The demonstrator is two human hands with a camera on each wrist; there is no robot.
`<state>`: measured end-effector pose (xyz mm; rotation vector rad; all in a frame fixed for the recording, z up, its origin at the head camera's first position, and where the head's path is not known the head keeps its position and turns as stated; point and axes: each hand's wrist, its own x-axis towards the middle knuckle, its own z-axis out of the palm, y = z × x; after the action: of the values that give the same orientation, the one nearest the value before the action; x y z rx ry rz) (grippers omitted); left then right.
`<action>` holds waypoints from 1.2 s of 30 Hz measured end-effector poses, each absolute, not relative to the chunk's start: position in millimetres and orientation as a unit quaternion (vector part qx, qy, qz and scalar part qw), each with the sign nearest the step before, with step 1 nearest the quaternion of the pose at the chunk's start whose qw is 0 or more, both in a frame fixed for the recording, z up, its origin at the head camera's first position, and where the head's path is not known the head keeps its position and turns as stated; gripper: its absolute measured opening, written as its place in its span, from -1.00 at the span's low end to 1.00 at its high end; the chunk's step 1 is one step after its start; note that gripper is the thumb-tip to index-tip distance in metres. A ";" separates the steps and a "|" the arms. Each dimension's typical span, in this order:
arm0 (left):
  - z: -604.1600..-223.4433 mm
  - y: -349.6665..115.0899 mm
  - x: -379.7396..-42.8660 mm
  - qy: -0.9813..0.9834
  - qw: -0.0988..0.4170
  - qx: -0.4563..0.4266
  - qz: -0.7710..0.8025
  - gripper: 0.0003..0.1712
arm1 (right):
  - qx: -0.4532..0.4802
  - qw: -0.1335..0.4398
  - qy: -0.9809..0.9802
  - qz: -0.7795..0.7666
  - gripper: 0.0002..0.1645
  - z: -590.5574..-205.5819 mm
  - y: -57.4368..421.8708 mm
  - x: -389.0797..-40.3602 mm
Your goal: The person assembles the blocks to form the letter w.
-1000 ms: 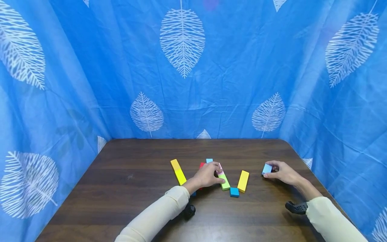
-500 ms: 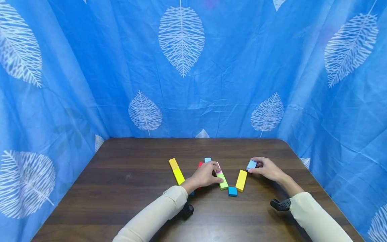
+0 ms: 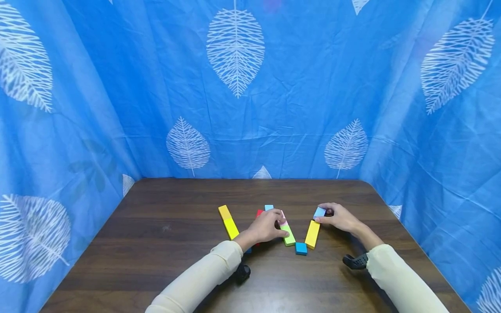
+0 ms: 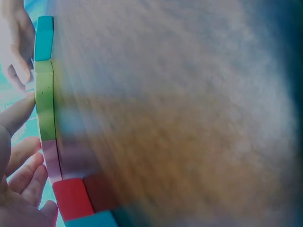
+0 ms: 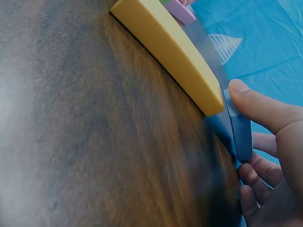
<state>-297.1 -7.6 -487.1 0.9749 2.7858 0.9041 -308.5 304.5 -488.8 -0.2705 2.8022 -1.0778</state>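
My right hand (image 3: 339,217) pinches a small light blue block (image 3: 318,212) between thumb and fingers, right at the far end of a yellow block (image 3: 312,234). In the right wrist view the held block (image 5: 241,132) stands close beside the yellow block's end (image 5: 175,52). My left hand (image 3: 264,227) rests over the row of blocks, its thumb at the green block (image 3: 288,237) and its fingers by the pink block (image 3: 283,217). A darker blue block (image 3: 301,248) lies between the green and yellow ones, at the near bend of the zigzag.
To the left, an orange-yellow block (image 3: 225,212) and a bright yellow block (image 3: 231,228) lie end to end. A red block (image 3: 259,213) and another light blue block (image 3: 268,207) show behind the left hand. Blue leaf-patterned cloth (image 3: 250,130) surrounds the brown table (image 3: 168,256).
My right hand has carried the light blue block leftward, from the right side of the table to the yellow block's far end. The left hand has stayed over the green and pink blocks.
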 end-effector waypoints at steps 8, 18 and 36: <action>-489.7 -9.3 -295.1 0.901 0.032 0.313 0.299 -0.47 | -0.069 0.075 0.919 -0.382 -0.14 -494.9 302.4 -308.7; -489.6 -9.5 -296.3 0.902 0.032 0.310 0.298 -0.45 | -0.065 0.078 0.919 -0.380 -0.30 -496.5 301.9 -309.4; -482.8 -6.3 -297.0 0.921 0.040 0.310 0.233 -0.48 | -0.059 0.080 0.917 -0.386 -0.21 -498.4 300.5 -310.7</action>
<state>-297.0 -6.3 -482.8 0.9501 2.8222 0.7143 -310.7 300.5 -498.4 -0.1759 2.7437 -1.1546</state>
